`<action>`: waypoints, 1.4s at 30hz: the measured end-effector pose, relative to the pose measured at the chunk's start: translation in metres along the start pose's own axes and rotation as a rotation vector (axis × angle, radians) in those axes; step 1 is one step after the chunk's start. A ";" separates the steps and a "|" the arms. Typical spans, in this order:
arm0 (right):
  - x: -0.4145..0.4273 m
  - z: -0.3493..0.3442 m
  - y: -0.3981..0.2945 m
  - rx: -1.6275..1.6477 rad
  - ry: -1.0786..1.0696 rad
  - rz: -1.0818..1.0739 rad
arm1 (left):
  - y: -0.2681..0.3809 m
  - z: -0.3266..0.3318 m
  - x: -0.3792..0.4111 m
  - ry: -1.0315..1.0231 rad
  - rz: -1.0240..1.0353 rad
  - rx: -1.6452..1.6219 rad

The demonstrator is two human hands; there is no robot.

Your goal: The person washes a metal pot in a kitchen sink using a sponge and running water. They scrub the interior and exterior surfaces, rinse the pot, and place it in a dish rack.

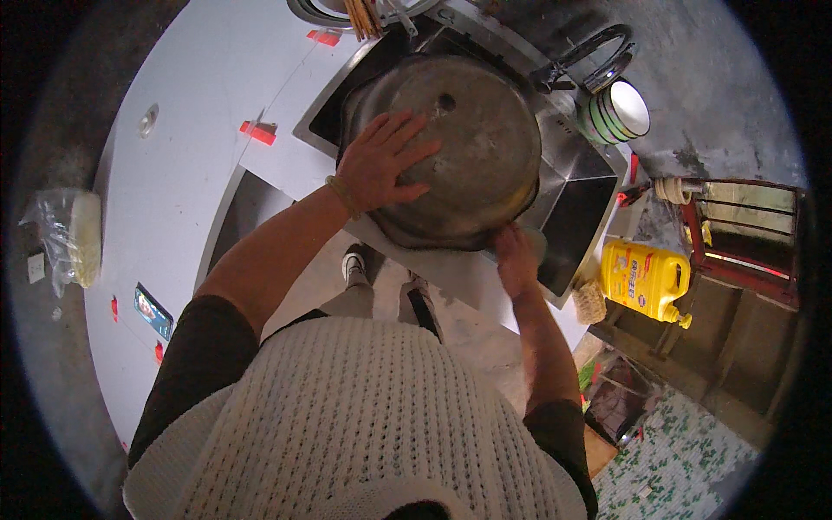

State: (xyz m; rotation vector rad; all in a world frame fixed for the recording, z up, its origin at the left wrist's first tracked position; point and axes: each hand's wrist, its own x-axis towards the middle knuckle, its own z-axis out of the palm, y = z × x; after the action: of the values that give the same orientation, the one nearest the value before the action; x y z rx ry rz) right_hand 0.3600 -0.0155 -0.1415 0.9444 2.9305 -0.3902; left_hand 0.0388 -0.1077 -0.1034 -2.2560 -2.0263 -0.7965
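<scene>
A large, dark metal basin or pan lies over the double steel sink, its worn round base facing me. Flat on that base rests my left hand, fingers spread, a bracelet at the wrist. My right hand is at the pan's near right rim; its fingers are partly hidden, and something pale green shows beside them. Whether the fingers close on the rim or on the greenish thing cannot be told. A black and chrome faucet stands behind the sink.
Stacked green-and-white bowls stand right of the faucet. A yellow detergent jug and a tan scrubber are at the right. On the white counter lies a phone. Chopsticks and a plastic bag are farther off.
</scene>
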 end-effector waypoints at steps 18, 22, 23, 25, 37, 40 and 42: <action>-0.002 0.018 -0.005 0.061 0.070 0.071 | 0.001 0.000 0.000 0.039 -0.007 0.000; -0.015 0.021 -0.010 -0.116 0.173 -0.161 | 0.002 -0.002 0.000 0.048 -0.021 -0.002; -0.011 0.015 0.000 -0.160 0.147 -0.200 | 0.002 -0.003 0.000 0.051 -0.013 -0.002; 0.012 0.000 0.027 -0.194 0.126 -0.162 | 0.003 -0.003 0.001 0.039 -0.005 0.002; -0.018 0.057 -0.039 0.042 0.248 0.094 | 0.001 0.002 0.002 0.108 -0.007 -0.064; 0.003 0.039 -0.092 0.248 -0.007 0.351 | 0.001 0.001 -0.001 0.121 -0.021 -0.056; 0.004 0.043 -0.114 -0.142 -0.139 -0.032 | 0.000 -0.001 -0.002 0.118 -0.019 -0.063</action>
State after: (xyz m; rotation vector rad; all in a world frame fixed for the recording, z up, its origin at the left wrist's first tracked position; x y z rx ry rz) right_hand 0.2883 -0.1134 -0.1582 0.8191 2.8072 -0.2345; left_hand 0.0381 -0.1098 -0.1033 -2.1667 -2.0014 -0.9839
